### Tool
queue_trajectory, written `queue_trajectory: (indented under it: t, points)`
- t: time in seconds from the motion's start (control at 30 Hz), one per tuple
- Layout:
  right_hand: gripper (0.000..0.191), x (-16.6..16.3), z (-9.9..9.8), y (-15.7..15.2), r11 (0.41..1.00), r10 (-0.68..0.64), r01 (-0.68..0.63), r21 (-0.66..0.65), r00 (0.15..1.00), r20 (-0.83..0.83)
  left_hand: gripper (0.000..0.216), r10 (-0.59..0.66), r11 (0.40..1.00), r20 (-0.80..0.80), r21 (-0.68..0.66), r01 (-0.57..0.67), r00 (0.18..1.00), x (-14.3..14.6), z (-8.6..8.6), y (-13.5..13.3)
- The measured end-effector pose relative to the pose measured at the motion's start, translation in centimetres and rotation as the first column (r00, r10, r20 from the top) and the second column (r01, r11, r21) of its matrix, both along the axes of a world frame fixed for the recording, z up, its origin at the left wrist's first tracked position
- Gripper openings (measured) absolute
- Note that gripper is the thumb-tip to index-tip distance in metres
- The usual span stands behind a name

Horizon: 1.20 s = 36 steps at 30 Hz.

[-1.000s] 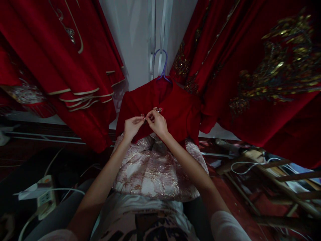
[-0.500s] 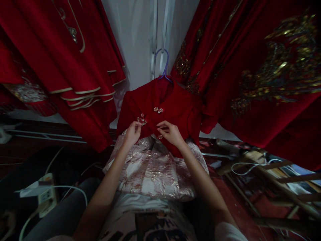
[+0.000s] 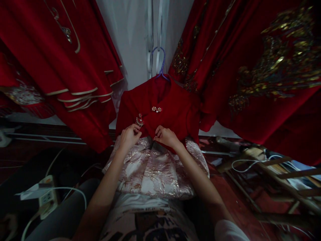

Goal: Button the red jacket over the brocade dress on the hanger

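Observation:
A short red jacket (image 3: 175, 103) hangs on a purple hanger (image 3: 162, 63) in front of me, over a pale brocade skirt (image 3: 160, 170) with shiny thread. On its chest sits a beaded flower clasp (image 3: 156, 109). Lower left of that is a beaded brooch (image 3: 139, 119) with dangling strands. The fingers of my left hand (image 3: 129, 137) are closed at the brooch's lower end, on its strands. My right hand (image 3: 167, 136) pinches the small beaded flower button at the jacket's front edge; its fingers mostly cover the button.
Red garments with gold piping (image 3: 82, 97) hang at the left, and a red garment with gold sequins (image 3: 278, 73) at the right. A power strip (image 3: 47, 197) with white cables lies lower left. A wooden rack (image 3: 283, 197) stands lower right.
My right hand has moved down and closed at the lower flower button, which was uncovered before. My left hand has slid slightly down and left, and more of the brooch shows.

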State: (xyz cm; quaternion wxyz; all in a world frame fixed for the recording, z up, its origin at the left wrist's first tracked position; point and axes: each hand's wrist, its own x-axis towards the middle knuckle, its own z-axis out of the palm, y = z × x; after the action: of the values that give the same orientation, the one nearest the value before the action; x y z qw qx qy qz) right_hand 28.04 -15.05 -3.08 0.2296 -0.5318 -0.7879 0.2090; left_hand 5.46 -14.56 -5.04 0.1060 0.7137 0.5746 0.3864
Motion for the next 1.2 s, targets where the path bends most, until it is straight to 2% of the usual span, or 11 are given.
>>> queue_trajectory:
  t: [0.13, 0.2, 0.27, 0.37, 0.43, 0.47, 0.6, 0.8, 0.9, 1.03, 1.2]
  points:
    - [0.022, -0.1, -1.3, 0.7, 0.997, 0.053, -0.055, -0.052, 0.997, -0.051, 0.010, 0.112, 0.985, 0.049, 0.124, -0.118, 0.992, -1.2, 1.0, 0.2]
    - [0.023, -0.1, -1.7, 1.0, 0.997, 0.059, -0.064, -0.046, 0.994, -0.090, 0.014, 0.232, 0.943, 0.105, 0.221, -0.250, 0.967, -1.6, 1.6, 0.2]
    - [0.025, -0.1, -1.9, 1.1, 0.995, 0.070, -0.077, -0.057, 0.990, -0.122, 0.018, 0.253, 0.920, 0.173, 0.263, -0.292, 0.952, -1.5, 1.8, 0.1]
    - [0.025, -0.3, -1.7, 1.0, 0.984, 0.105, -0.124, -0.131, 0.985, -0.140, 0.014, 0.001, 0.984, 0.235, 0.172, -0.042, 0.972, -0.4, 1.4, 0.0]
    - [0.024, -0.3, -1.4, 0.7, 0.974, 0.125, -0.148, -0.170, 0.983, -0.138, 0.018, -0.162, 0.983, 0.237, 0.124, 0.135, 0.958, 0.6, 0.9, -0.2]
    - [0.023, -0.3, -1.3, 0.6, 0.971, 0.132, -0.156, -0.179, 0.982, -0.137, 0.021, -0.195, 0.977, 0.217, 0.123, 0.171, 0.956, 1.1, 0.7, -0.2]
    - [0.022, 0.1, -0.7, 0.5, 0.956, 0.198, -0.232, -0.181, 0.961, -0.191, 0.030, -0.150, 0.981, 0.028, 0.129, 0.145, 0.988, 2.0, 0.1, -0.3]
    - [0.024, 1.7, 1.7, 0.1, 0.885, 0.272, -0.363, -0.291, 0.911, -0.309, 0.025, 0.025, 0.995, -0.230, 0.101, -0.001, 0.973, 0.4, -0.4, -0.4]
    - [0.023, 3.0, 3.3, -0.3, 0.849, 0.285, -0.417, -0.323, 0.878, -0.384, 0.014, 0.068, 0.990, -0.188, 0.138, -0.042, 0.980, -0.5, -0.5, -0.6]
    - [0.023, 4.4, 5.1, -0.8, 0.808, 0.291, -0.478, -0.345, 0.832, -0.472, 0.009, -0.048, 0.994, -0.023, 0.093, 0.050, 0.999, -0.1, -0.4, -1.6]
    - [0.023, 3.7, 5.4, -1.0, 0.779, 0.297, -0.538, -0.323, 0.770, -0.565, 0.017, -0.055, 0.996, 0.231, 0.078, 0.038, 0.971, 2.2, -0.6, -3.1]
